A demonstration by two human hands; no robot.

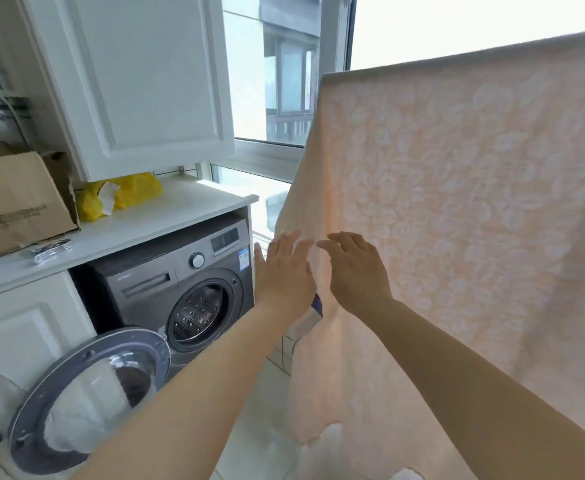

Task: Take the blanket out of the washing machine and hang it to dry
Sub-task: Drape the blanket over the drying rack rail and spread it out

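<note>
Fingers: both hands, left hand point(286, 271) and right hand point(355, 271), are spread flat, holding nothing, at the blanket point(457, 220).
Blanket: hangs up high.
Washing machine point(180, 282): door open.

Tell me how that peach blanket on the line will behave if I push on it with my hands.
The peach blanket will probably give way and swing, since it hangs in soft folds from its top edge. It looks thin, as window light glows through it, so likely light. The left hand and right hand, both open, would likely just dent it.

White countertop point(166, 216), cardboard box point(17, 199), yellow bag point(128, 192), metal clip point(52, 249)
</note>
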